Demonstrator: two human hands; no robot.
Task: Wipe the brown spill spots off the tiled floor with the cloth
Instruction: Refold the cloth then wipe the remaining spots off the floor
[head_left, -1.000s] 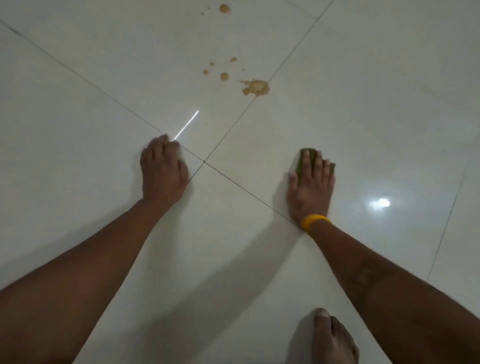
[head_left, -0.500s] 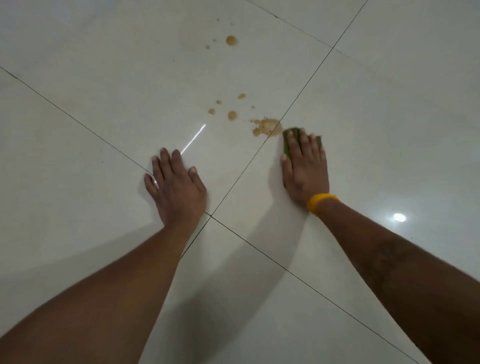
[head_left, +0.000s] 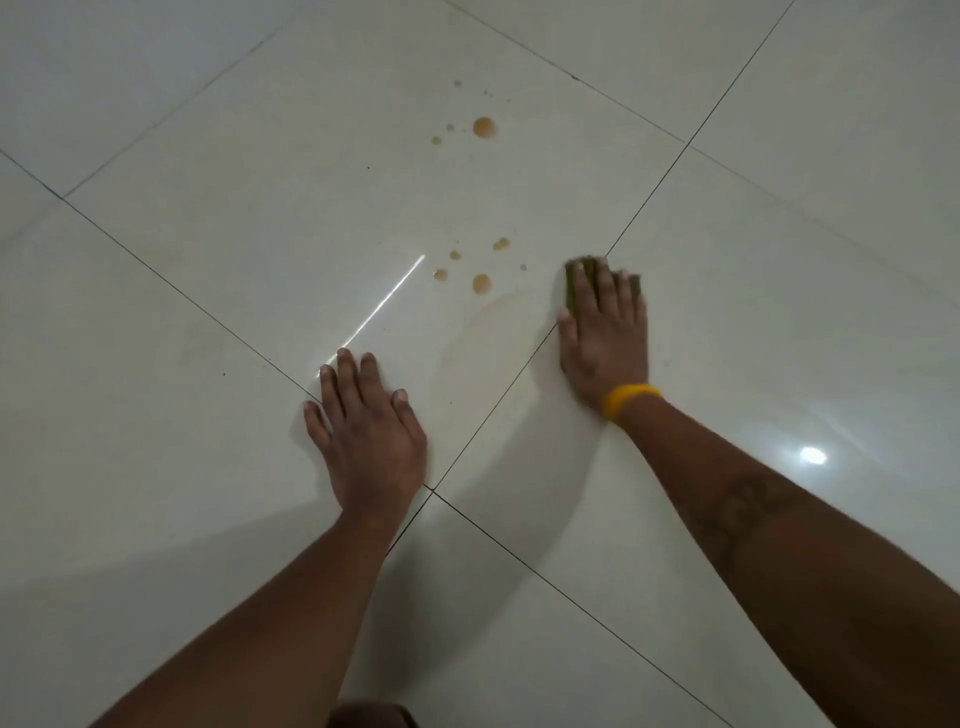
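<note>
Glossy pale tiled floor (head_left: 208, 467) all around, and the right hand (head_left: 605, 332) presses flat on the green cloth (head_left: 574, 286), fingers (head_left: 602, 280) stretched over it to bear down, right at the grout line. Brown spill spots (head_left: 481, 283) sit just left of the cloth, more drops (head_left: 484, 128) farther up. Left hand (head_left: 369, 431) lies spread on the tile, holding nothing, propping the body's weight, I'd say. Plenty left to wipe.

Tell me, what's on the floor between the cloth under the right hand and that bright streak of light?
In the head view, a cluster of small brown spots lies between the cloth and the light streak, above a faint wet smear.
</note>
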